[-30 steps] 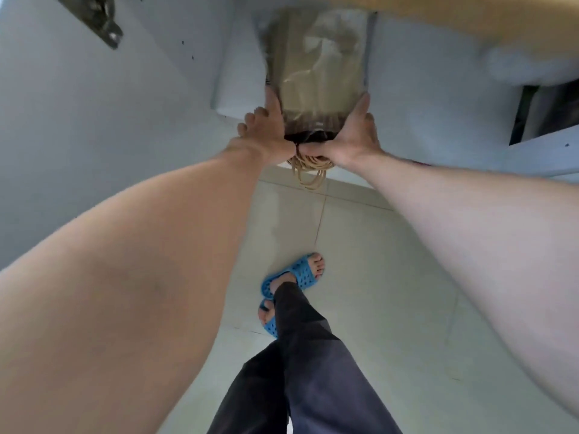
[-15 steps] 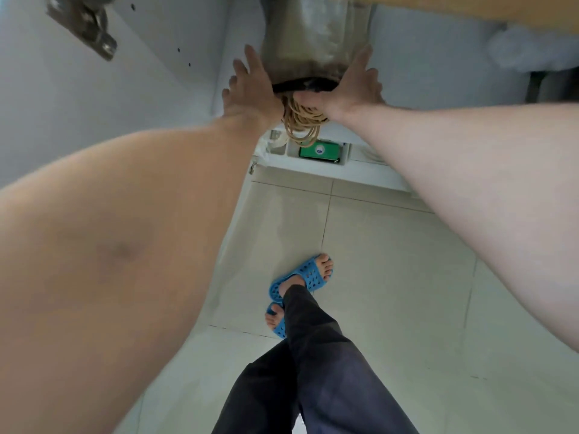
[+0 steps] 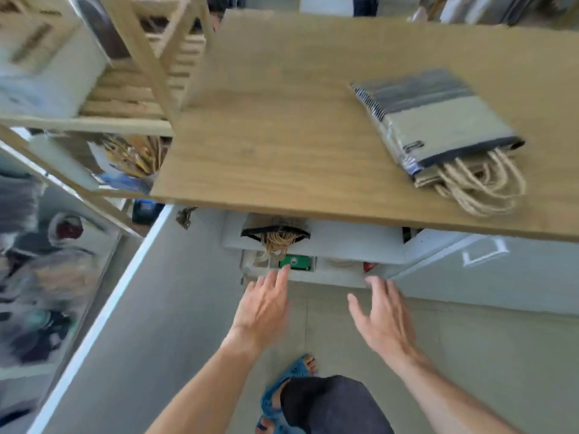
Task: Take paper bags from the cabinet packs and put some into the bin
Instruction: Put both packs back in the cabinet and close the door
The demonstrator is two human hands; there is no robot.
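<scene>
L hand [image 3: 263,311] & R hand [image 3: 383,317] empty, fingers spread.

You won't find any text you can read here. The pack of bags [image 3: 438,126] near the right edge of the surface [image 3: 282,120] carries a small dark label at its lower left corner, too blurred to make out. The green item [image 3: 296,263] in the cabinet below shows a pale mark, also illegible.

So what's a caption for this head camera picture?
Both empty hands, left hand and right hand, below a pack of paper bags.
</scene>
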